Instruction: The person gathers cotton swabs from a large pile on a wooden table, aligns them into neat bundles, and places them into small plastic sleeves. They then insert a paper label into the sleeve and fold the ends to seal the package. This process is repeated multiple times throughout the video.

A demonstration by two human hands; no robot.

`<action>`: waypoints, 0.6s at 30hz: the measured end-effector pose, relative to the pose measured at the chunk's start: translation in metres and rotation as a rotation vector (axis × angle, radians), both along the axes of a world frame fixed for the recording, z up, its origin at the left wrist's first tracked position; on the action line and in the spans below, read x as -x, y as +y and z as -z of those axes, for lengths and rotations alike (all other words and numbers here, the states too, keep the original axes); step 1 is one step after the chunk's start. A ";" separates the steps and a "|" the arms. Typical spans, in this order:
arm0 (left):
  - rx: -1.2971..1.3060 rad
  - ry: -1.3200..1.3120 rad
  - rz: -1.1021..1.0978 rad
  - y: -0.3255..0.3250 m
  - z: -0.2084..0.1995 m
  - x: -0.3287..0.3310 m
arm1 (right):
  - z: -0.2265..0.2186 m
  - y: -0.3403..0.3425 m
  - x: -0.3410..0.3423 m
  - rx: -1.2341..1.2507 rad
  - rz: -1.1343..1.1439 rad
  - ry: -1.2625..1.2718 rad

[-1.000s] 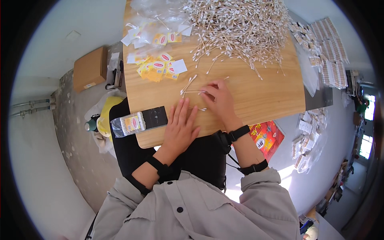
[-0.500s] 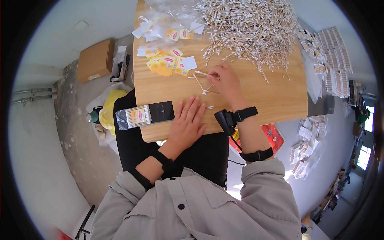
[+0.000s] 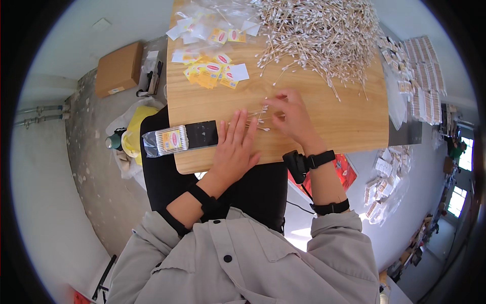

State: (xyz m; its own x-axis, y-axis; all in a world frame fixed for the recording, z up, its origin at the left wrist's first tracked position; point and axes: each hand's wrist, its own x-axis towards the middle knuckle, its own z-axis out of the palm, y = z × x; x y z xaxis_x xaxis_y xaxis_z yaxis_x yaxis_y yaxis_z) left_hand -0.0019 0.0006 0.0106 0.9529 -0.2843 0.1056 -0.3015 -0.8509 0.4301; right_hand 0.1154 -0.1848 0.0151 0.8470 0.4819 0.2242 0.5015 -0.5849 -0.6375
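My left hand (image 3: 234, 147) lies flat near the table's front edge, fingers stretched over a few loose cotton swabs (image 3: 255, 120). Their white tips show beyond its fingers; the other ends are partly hidden under the hand. Just right of these swabs, my right hand (image 3: 292, 117) is held with thumb and index finger apart, the fingertips close to the swab tips. Nothing shows between them. Left of my left hand, a clear bag with a bundle of swabs and a yellow-white card (image 3: 172, 140) rests on a black strip (image 3: 203, 135).
A large heap of cotton swabs (image 3: 319, 40) covers the far right of the wooden table (image 3: 324, 126). Yellow cards (image 3: 205, 75) and clear plastic bags (image 3: 202, 23) lie at the far left. Packed swab bundles (image 3: 425, 76) stand beyond the right edge. A cardboard box (image 3: 119, 69) is on the floor.
My right hand has moved slightly nearer and right, its pinch on a swab loosened. The loose swabs now lie closer together beside my left hand, which has slid a little forward over them.
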 end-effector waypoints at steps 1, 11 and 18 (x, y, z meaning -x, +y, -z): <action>-0.017 0.028 -0.005 -0.002 -0.003 -0.003 | 0.001 -0.002 0.000 0.006 0.003 0.004; -0.065 0.036 -0.101 -0.004 0.010 -0.006 | 0.007 -0.025 0.009 -0.040 0.094 -0.019; -0.109 0.067 -0.142 -0.006 0.007 -0.014 | 0.021 -0.035 0.011 -0.038 0.136 -0.021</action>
State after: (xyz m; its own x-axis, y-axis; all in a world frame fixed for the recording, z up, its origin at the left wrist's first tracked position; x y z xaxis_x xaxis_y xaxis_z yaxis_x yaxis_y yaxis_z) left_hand 0.0125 -0.0050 0.0035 0.9882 -0.1525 0.0168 -0.1488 -0.9255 0.3483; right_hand 0.1044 -0.2202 -0.0058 0.8988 0.3543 0.2582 0.4328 -0.6239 -0.6506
